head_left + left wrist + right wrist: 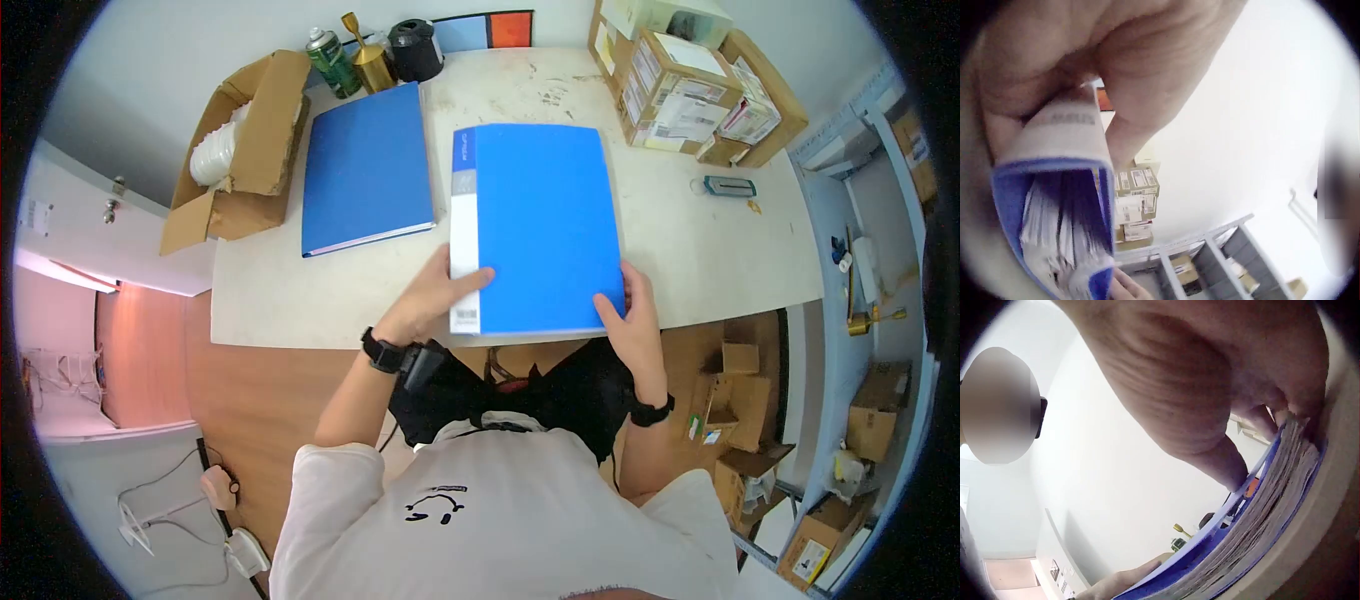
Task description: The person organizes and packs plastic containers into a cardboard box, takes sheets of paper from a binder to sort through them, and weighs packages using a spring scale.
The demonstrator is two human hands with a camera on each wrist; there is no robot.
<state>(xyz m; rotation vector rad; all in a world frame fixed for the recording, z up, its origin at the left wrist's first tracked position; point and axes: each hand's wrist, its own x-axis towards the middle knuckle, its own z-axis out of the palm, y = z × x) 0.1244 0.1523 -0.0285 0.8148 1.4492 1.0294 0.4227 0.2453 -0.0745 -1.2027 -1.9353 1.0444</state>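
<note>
A bright blue file folder (545,220), cover up, lies at the front of the table with a white label strip along its spine side. My left hand (430,298) grips the spine edge near its lower corner, thumb over the label onto the cover. Opposite it, my right hand (635,318) holds the right edge low down, thumb on top and fingers at the side. In both wrist views a thick stack of pages (1063,215) shows between the covers. A second, darker blue folder (368,170) lies shut to the left.
Left on the table (270,310) stands an open cardboard box (275,140) with white rolls. Behind are a green spray can (335,65), a brass object (370,65) and a black canister (415,50). Parcels (680,90) fill the back right, near a teal cutter (730,186).
</note>
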